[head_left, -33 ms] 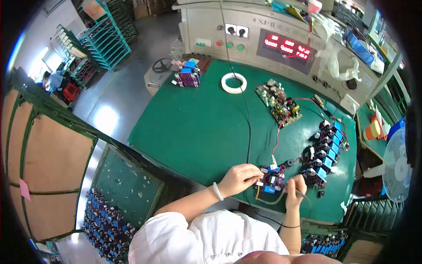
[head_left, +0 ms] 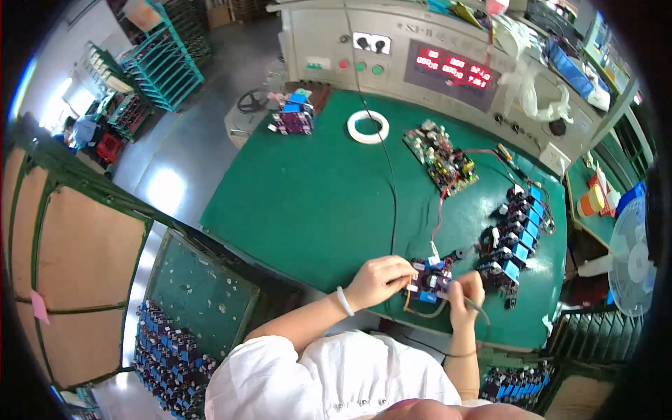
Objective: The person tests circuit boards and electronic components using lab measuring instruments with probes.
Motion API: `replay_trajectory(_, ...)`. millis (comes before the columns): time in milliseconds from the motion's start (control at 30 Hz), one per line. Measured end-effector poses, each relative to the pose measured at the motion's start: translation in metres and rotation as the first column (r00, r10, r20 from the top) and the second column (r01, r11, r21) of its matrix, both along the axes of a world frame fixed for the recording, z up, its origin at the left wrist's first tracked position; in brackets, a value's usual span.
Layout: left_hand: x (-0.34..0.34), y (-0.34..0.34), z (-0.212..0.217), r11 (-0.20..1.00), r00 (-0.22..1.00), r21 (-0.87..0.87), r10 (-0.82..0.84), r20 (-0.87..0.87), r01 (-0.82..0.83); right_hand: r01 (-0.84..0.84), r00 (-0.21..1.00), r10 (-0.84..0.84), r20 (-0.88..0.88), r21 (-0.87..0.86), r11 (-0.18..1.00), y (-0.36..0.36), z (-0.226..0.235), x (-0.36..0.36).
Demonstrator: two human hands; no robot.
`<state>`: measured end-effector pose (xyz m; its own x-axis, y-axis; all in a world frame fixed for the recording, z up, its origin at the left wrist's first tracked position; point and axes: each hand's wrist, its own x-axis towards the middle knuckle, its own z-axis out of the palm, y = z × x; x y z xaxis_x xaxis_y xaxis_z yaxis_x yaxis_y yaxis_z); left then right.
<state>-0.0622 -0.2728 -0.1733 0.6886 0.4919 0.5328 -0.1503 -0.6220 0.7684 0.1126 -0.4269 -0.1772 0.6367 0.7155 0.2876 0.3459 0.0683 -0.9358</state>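
A small purple circuit board [head_left: 439, 283] with blue parts lies near the front edge of the green table. At its left edge my left hand [head_left: 381, 281] has thumb and fingers pinched together; what they hold, if anything, is hidden. My right hand [head_left: 465, 297] is closed at the board's right side on a grey cable [head_left: 479, 310], whose tail hangs out past the fingers. Below the board, a yellow wire [head_left: 406, 302] and a grey lead loop round. A white connector [head_left: 434, 253] on a red wire touches the board's upper edge.
A row of blue-and-black board assemblies [head_left: 519, 241] stands on the right. Farther back lie a larger circuit board [head_left: 439, 159], a white ring-shaped roll [head_left: 354, 134] and another blue-and-purple assembly [head_left: 294, 122]. A test console [head_left: 308, 43] lines the back; a fan [head_left: 631, 259] stands right.
The whole view has shifted slightly. My right hand is a little nearer the board, still on the grey cable. My left hand stays at the board's left edge.
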Motion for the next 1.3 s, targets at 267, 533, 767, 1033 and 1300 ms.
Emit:
replay_trajectory(267, 0.003, 0.008, -0.002, 0.996, 0.996, 0.013, 0.086, -0.001, -0.086, 0.061, 0.982, -0.054, 0.184, -0.028, 0.998, 0.049, 0.013, -0.025)
replay_trajectory(533, -0.001, 0.008, -0.002, 0.993, 0.999, -0.116, 0.029, -0.032, -0.033, 0.034, 0.981, -0.013, 0.193, -0.104, 0.994, 0.053, 0.015, -0.029)
replay_trajectory(767, -0.001, 0.003, -0.004, 0.992, 0.999, -0.117, 0.038, -0.030, -0.042, 0.091, 0.970, -0.069, 0.233, -0.086, 0.992, 0.049, 0.013, -0.034)
replay_trajectory(1033, 0.000, 0.003, -0.007, 0.992, 0.999, -0.118, 0.045, -0.015, -0.046, 0.020, 0.997, -0.024, -0.072, -0.060, 0.998, 0.041, 0.004, -0.023)
replay_trajectory(1300, 0.000, 0.005, -0.008, 0.993, 0.997, -0.094, 0.067, -0.025, -0.069, -0.083, 0.988, 0.107, 0.115, -0.195, 0.977, 0.043, 0.024, -0.022)
